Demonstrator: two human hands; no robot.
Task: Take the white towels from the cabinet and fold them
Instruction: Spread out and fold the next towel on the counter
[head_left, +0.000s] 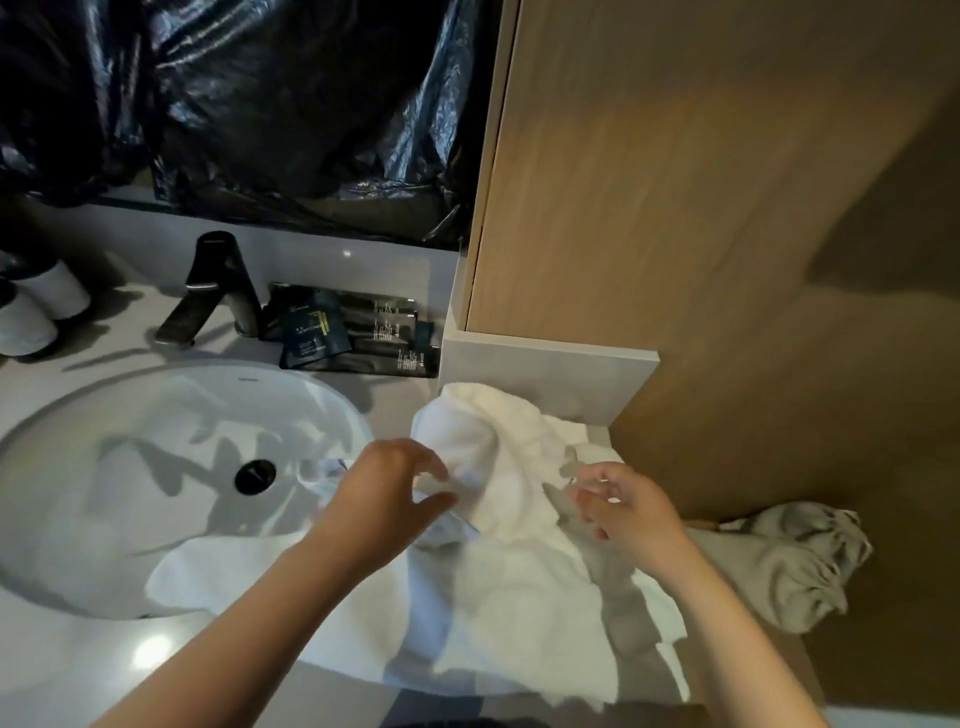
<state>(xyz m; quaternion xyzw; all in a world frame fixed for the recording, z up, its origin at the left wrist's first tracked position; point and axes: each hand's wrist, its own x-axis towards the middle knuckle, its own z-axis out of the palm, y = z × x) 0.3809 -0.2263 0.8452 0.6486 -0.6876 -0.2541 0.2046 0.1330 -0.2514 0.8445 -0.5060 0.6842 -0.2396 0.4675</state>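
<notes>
A crumpled white towel lies spread over the counter to the right of the sink, part of it draped over the basin's rim. My left hand hovers over its left part with fingers curled and apart; whether it pinches the cloth is unclear. My right hand is over the towel's right side, fingers spread and blurred. The wooden cabinet stands at the right, behind the towel.
A white sink with a black drain fills the left. A black faucet and dark toiletry packets stand behind it. White cups are at far left. A beige bundled cloth lies at the right. Black plastic covers the wall.
</notes>
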